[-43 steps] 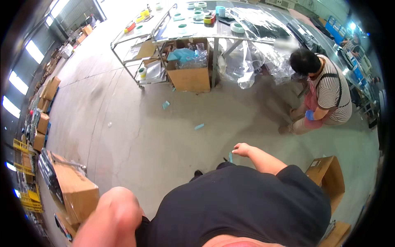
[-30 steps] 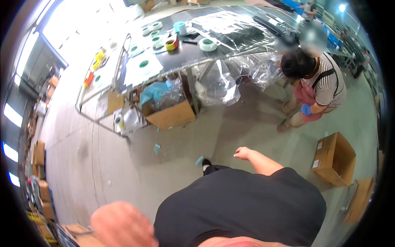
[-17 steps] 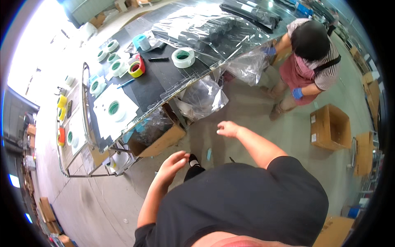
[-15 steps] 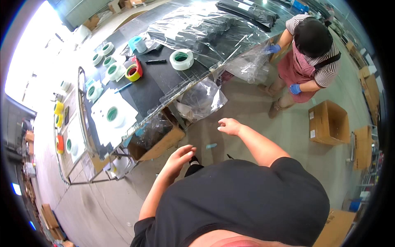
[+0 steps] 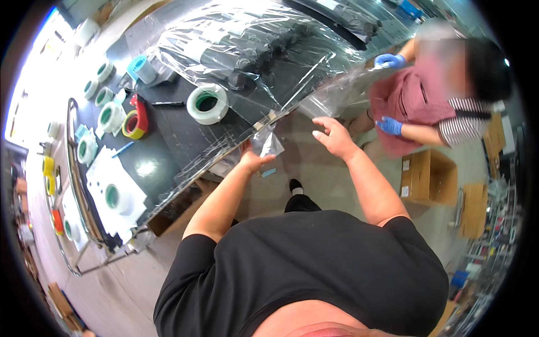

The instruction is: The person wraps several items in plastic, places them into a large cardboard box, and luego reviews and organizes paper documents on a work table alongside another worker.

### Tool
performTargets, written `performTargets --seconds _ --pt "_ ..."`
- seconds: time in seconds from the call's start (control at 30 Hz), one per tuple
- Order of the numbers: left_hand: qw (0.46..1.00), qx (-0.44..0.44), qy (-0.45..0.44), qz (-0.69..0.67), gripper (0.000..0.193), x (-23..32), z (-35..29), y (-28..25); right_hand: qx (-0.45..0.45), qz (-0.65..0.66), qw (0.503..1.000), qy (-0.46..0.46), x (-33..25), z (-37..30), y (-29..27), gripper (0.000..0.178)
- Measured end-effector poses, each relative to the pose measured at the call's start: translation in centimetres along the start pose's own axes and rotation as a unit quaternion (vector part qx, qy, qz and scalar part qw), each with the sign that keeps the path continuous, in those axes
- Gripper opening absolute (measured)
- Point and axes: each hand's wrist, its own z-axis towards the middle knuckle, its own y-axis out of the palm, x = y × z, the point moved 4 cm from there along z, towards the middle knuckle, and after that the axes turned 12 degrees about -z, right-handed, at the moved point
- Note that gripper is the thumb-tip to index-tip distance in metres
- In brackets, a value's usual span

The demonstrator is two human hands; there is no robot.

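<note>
Glossy plastic film (image 5: pixel 269 145); matt cardboard box (image 5: pixel 415 181)

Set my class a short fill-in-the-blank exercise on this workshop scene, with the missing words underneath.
1. The person's right hand is ____ from the table than the left hand.
2. The co-worker's gloves are ____.
3. The tape roll in the red dispenser is ____.
4. The open cardboard box stands on the ____.

Missing words: farther; blue; yellow; floor.

Clear plastic film (image 5: pixel 269 144) – crumpled, hanging by table (image 5: pixel 171 132)
</note>
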Motion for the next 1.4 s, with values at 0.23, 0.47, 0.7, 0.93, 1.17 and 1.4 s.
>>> performTargets --seconds 0.23,0.47,0.7,0.93,1.17,1.4 --pt "0.946 0.115 -0.017 -0.304 0.050 -4.8 7.1 6.7 0.093 -0.169 0.931 -0.311 2.0 14.4 -2.1 0.052" --pt "0.857 -0.037 -0.113 -0.501 0.031 -5.2 0.4 11.9 0.019 -0.223 0.934 -0.278 10.0 16.8 2.5 0.058" --pt "0.924 0.094 -0.114 -0.352 0.030 -6.8 -3.2 16.8 0.081 -0.166 0.941 -0.284 12.9 6.6 4.0 0.059" --pt "0.782 0.136 -0.142 -0.591 0.024 -3.0 -10.7 18.5 -0.157 0.445 0.819 0.327 20.9 -7.1 13.6 0.070" --pt "0.835 0.092 -0.158 -0.519 0.040 0.0 -14.9 19.3 -0.209 0.718 0.600 0.285 17.5 -13.1 13.3 0.011" --pt "0.869 0.009 -0.209 -0.449 0.016 0.0 -20.2 22.6 -0.157 0.612 0.721 0.284 16.1 -16.4 9.4 0.012"
